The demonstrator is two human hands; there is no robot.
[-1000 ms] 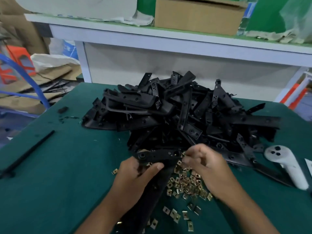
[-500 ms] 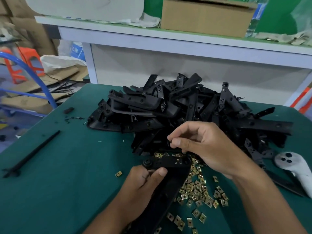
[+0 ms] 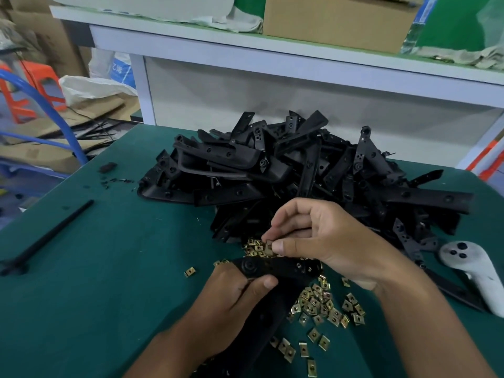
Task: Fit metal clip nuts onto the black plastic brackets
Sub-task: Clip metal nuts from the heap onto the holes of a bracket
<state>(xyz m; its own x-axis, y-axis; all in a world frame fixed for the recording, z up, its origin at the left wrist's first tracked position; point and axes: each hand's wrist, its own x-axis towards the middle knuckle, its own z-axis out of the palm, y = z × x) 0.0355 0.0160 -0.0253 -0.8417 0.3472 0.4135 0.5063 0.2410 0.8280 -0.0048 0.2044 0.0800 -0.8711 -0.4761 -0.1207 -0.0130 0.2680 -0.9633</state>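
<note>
My left hand grips a long black plastic bracket near its top end, thumb across its face. Just above that end, my right hand pinches one brass-coloured clip nut between thumb and forefinger. Several loose clip nuts lie scattered on the green table to the right of the held bracket, with one stray nut to its left. A big heap of black brackets fills the middle of the table behind my hands.
A white handheld controller lies at the right edge of the table. At the left edge rests a thin black rod, with small black scraps farther back. A white shelf with a cardboard box stands behind the table.
My right hand rose from the loose nuts with one pinched and has now come down to the bracket's top end. My left hand kept its grip on the bracket.
</note>
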